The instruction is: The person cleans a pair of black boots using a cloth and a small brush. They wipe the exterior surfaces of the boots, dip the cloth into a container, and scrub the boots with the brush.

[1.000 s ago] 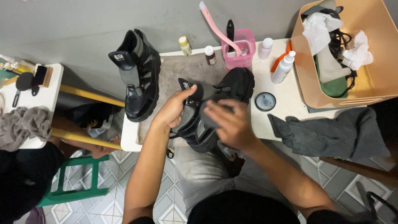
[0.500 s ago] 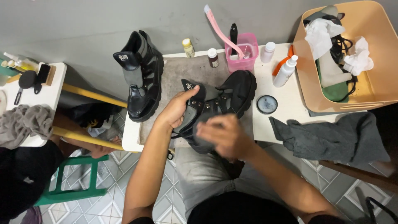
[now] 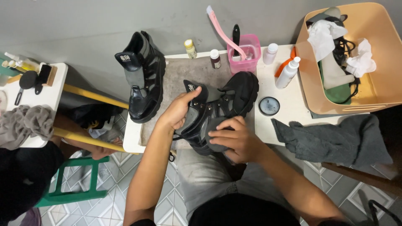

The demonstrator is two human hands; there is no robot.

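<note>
The left hand [image 3: 178, 111] grips the tongue and collar of the black boot [image 3: 220, 111], fingers closed, bracing it tilted over the table [image 3: 289, 111] edge. The right hand [image 3: 236, 140] presses a grey cloth [image 3: 213, 134] under curled fingers against the boot's side
</note>
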